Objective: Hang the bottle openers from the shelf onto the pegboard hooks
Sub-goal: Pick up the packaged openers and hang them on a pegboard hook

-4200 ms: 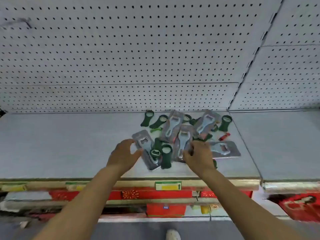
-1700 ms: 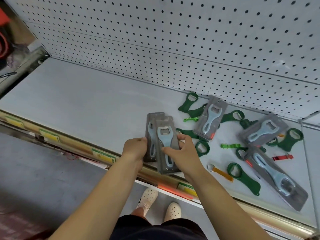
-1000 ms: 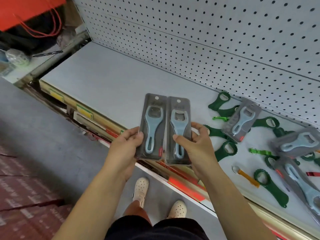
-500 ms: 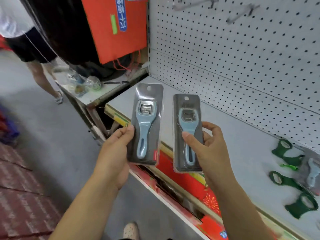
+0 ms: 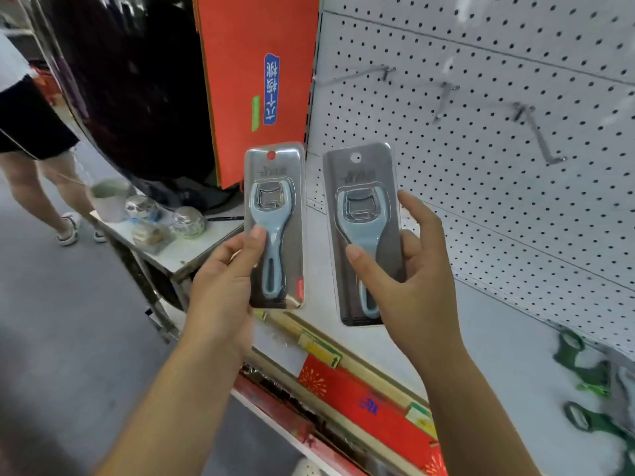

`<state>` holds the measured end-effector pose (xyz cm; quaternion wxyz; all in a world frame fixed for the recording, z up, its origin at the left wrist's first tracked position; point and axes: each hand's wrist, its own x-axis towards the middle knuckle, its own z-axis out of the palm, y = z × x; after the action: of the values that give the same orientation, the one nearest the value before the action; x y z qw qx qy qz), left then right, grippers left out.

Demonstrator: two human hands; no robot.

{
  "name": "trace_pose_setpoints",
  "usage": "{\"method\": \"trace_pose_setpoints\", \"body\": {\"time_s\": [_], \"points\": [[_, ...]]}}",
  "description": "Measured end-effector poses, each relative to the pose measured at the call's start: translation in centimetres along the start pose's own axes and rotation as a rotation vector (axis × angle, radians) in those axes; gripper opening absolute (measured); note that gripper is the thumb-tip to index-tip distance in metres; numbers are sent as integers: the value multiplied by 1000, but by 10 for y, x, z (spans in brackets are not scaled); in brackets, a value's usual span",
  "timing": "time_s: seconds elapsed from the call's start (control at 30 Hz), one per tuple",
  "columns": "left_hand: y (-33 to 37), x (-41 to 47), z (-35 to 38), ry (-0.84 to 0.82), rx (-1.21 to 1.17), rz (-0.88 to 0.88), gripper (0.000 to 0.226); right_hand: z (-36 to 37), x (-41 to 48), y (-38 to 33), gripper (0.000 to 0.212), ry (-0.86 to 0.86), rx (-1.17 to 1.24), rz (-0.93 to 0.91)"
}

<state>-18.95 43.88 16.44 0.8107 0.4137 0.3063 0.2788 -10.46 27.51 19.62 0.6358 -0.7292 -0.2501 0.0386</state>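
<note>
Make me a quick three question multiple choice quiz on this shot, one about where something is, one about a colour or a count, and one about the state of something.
1. Where are the pegboard hooks relative to the two packaged bottle openers?
A. above and to the right
B. below them
C. behind the orange panel

2. How many packaged bottle openers are held up?
A. one
B. two
C. four

3. What state are the hooks in?
A. full of openers
B. bare
C. holding bags

Answers:
1 A, the hooks stick out of the pegboard higher up and to the right of both packs.
2 B, the left hand holds one packaged bottle opener, and the right hand holds another.
3 B, nothing hangs on any visible hook.
</note>
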Motion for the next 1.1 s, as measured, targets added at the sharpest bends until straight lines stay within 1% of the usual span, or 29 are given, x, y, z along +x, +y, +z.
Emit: {"method": "trace_pose_setpoints", "body": {"time_s": [0.07, 0.2, 0.33, 0.43, 0.5, 0.6, 0.8, 0.97, 1.1], "points": [[7, 14, 4, 7, -26, 3, 54, 11, 20, -7, 73, -16, -36, -26], [21, 46, -3, 36, -27, 6, 43, 43, 61, -14, 72, 6, -57, -110], [33, 75, -22, 59, -29, 12, 34, 82, 87, -12, 72, 113, -34, -182], [44, 94, -28, 31, -16, 8, 28, 95, 96, -9, 74, 197, -67, -184], [50, 108, -28, -16, 15, 15, 28, 100, 95, -5, 75, 263, -110, -188], [61, 128, -27, -140, 74, 12, 28, 111, 90, -1, 74, 363, -120, -192], [73, 157, -31, -335, 177, -15, 27, 133, 87, -7, 75, 503, -65, -84], [76, 174, -33, -424, 177, -66, 15, 145, 96, -5, 72, 563, -141, -15], [81, 182, -34, -474, 173, -73, 23, 148, 116, 1, 70, 570, -166, 8]]}}
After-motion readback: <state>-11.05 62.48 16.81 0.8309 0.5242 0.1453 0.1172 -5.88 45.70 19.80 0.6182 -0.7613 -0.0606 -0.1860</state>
